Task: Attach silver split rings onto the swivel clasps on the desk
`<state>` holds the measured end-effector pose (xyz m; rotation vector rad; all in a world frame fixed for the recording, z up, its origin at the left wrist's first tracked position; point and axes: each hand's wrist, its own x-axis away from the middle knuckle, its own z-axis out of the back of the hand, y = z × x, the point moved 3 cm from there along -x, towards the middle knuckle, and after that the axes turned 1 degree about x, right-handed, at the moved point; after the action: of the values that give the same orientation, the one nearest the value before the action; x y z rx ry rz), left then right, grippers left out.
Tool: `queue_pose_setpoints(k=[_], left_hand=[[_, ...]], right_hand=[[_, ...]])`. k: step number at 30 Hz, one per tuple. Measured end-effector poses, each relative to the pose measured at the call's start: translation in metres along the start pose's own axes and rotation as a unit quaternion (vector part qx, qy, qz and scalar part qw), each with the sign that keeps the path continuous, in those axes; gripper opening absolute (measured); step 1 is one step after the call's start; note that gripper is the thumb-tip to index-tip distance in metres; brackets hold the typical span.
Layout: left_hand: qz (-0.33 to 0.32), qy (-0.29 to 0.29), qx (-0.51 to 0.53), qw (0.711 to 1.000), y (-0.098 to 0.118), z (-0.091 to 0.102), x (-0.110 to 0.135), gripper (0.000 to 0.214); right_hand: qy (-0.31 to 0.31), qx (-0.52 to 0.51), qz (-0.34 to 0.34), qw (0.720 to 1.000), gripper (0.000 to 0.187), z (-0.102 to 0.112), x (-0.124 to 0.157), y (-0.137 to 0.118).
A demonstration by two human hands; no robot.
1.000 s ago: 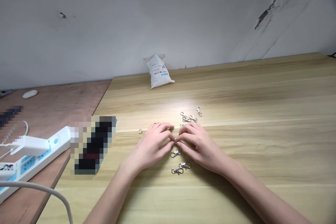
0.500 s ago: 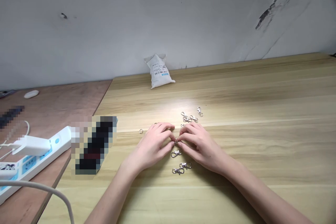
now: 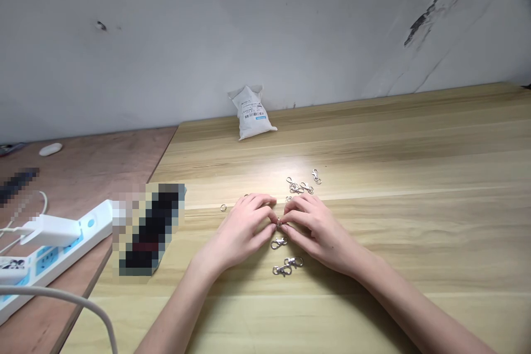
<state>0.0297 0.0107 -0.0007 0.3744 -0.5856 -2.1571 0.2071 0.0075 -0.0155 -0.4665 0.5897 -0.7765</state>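
My left hand [image 3: 246, 229] and my right hand [image 3: 317, 229] meet at their fingertips, low over the table. Thumb and forefinger of each are pinched on one small silver metal piece [image 3: 279, 223], mostly covered by the fingers; whether it is a ring or part of a clasp I cannot make out. Just below it lies a silver swivel clasp [image 3: 279, 243], and nearer to me two more, an upper clasp [image 3: 294, 261] and a lower clasp [image 3: 282, 270]. Beyond my right hand is a cluster of clasps with rings [image 3: 296, 186]. A loose metal ring [image 3: 223, 207] rests left of my left hand.
A white plastic parcel bag [image 3: 253, 113] stands near the wall. Farther right of the cluster is a single clasp with a ring [image 3: 316, 176]. On the left are a blurred-out dark object [image 3: 151, 229], a white power strip [image 3: 93, 224] with plugs, and a curved cable [image 3: 89, 304].
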Motion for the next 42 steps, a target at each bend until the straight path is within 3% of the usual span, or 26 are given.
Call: queue_pose_setpoints(k=[42], left_hand=[[0.0, 0.001, -0.003, 1.0, -0.0004, -0.0006, -0.0001, 0.009]], right_hand=[[-0.007, -0.005, -0.004, 1.0, 0.014, -0.0008, 0.0002, 0.0012]])
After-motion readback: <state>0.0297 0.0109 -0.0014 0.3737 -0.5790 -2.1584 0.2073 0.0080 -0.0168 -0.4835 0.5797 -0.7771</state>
